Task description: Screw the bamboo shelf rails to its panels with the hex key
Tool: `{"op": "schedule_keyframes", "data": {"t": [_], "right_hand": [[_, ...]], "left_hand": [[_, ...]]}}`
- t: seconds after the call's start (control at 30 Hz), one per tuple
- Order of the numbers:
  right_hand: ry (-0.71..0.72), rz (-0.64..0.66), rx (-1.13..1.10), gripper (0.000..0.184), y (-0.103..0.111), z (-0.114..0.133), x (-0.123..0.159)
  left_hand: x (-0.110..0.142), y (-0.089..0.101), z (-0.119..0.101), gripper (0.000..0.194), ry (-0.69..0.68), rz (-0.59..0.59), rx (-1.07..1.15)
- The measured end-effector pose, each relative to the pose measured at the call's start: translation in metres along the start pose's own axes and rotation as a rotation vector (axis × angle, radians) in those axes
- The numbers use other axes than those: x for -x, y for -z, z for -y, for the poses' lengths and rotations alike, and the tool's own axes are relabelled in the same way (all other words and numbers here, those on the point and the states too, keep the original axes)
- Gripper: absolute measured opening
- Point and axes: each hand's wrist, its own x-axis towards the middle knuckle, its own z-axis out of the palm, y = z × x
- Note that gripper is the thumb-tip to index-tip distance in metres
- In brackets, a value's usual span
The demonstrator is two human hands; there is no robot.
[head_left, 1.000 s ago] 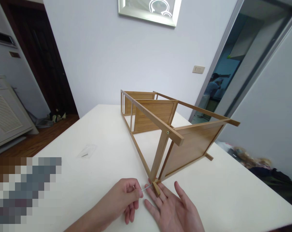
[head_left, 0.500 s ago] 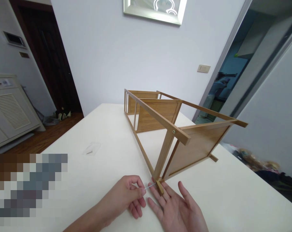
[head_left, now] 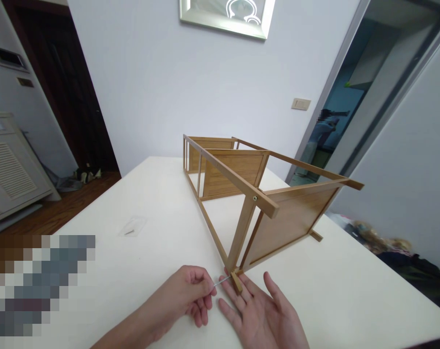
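Observation:
A bamboo shelf frame (head_left: 256,203) lies on its side on the white table (head_left: 161,203). My left hand (head_left: 188,293) pinches a thin metal key (head_left: 221,279) whose tip meets the frame's near lower corner (head_left: 236,278). My right hand (head_left: 261,315) lies palm up and open on the table, its fingertips under that corner. A brass screw head (head_left: 254,198) shows on the frame's upper rail.
A small clear plastic bag (head_left: 132,226) with a part in it lies on the table to the left. A pixelated patch covers the lower left. Beyond the table are a dark door (head_left: 59,82), a white cabinet (head_left: 8,169) and an open doorway at right.
The camera view shifted slightly right and back. My hands stay at the frame's corner, the left still pinching the key.

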Motion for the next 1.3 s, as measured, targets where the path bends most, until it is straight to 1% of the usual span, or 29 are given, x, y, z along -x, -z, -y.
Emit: {"op": "schedule_keyframes", "data": {"t": [0.17,0.27,0.37,0.57,0.73,0.9,1.03,1.17,1.23,1.3], "right_hand": [[-0.004,-0.01,-0.009,0.036,0.003,0.002,-0.001],[-0.008,-0.014,0.002,0.035,0.002,0.003,-0.001],[-0.002,-0.016,0.013,0.036,0.0,0.002,0.001],[0.02,-0.019,0.032,0.038,-0.004,-0.001,0.001],[0.013,-0.009,0.003,0.035,-0.001,0.0,0.0],[0.01,0.001,0.01,0.035,0.0,-0.001,0.002],[0.015,-0.002,0.025,0.034,-0.003,-0.001,0.002],[0.009,-0.002,0.034,0.037,-0.003,0.0,0.0],[0.01,0.001,0.041,0.037,-0.002,0.0,0.0],[0.02,0.004,0.052,0.036,-0.001,-0.001,-0.001]], "left_hand": [[-0.004,-0.001,0.001,0.034,-0.039,-0.071,-0.032],[-0.008,-0.002,0.004,0.032,-0.106,-0.151,-0.098],[-0.01,-0.002,0.008,0.03,-0.173,-0.205,-0.16],[-0.003,-0.005,0.01,0.013,-0.263,-0.282,-0.39],[0.003,-0.007,0.007,0.005,-0.341,-0.312,-0.577],[0.004,-0.007,0.009,0.004,-0.387,-0.33,-0.698],[0.003,-0.008,0.008,0.007,-0.37,-0.34,-0.699],[0.003,-0.008,0.006,0.013,-0.34,-0.304,-0.674],[0.003,-0.006,0.006,0.015,-0.331,-0.293,-0.71],[0.003,-0.004,0.006,0.014,-0.353,-0.281,-0.789]]}}
